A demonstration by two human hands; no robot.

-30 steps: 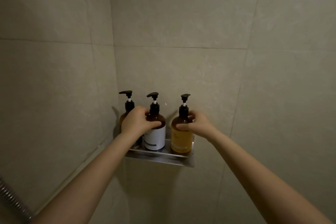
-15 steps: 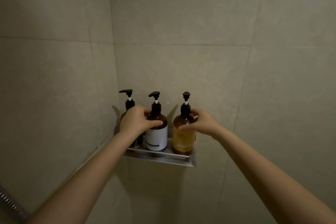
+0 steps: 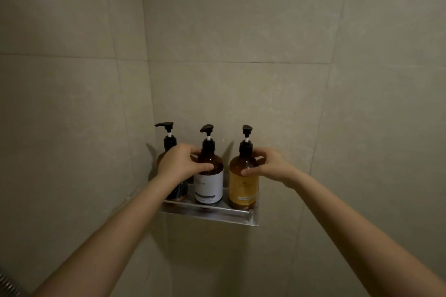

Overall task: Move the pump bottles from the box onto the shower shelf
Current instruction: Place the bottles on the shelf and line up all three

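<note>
The left hand has its fingers wrapped round the white-labelled bottle, the right hand grips the yellow-labelled bottle, and a third bottle stands leftmost, all upright on the shower shelf in the tiled corner.

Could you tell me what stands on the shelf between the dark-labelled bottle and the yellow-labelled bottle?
In the head view, the white-labelled bottle, gripped by the left hand, stands between them on the shelf.

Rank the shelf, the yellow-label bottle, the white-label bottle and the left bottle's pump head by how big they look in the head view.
1. shelf, widest
2-3. yellow-label bottle and white-label bottle: look alike, not ranked
4. left bottle's pump head
</note>
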